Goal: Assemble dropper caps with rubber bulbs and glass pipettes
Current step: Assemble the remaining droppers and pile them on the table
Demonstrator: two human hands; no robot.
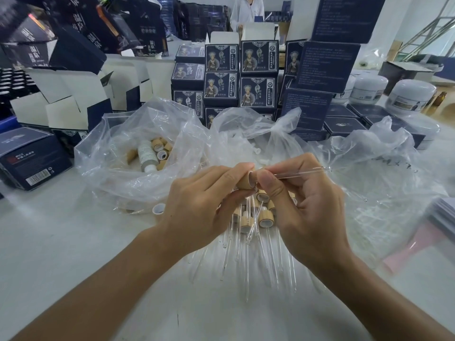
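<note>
Plenty left, I'd say: the plastic bag [118, 134] on the left has loose wooden caps in it, and another bag [248, 134] holds white bulbs. A pile of finished droppers [251, 217] sits on the table [61, 242] under the hands. Left hand [197, 200] grips a cap [246, 179], right hand [302, 203] pinches a glass tube [300, 173] right at the cap's opening, seemingly not seated yet.

Single view only, so nothing shared. Head-worn wide-angle camera looked forward and down over the white tabletop [61, 242] from the person's own seat. Both bare forearms entered from the bottom edge; hands sat close, near frame centre. Straight lines bowed toward the edges. Stacked dark-blue printed cartons [258, 77] stood farther off, filling the upper frame.
</note>
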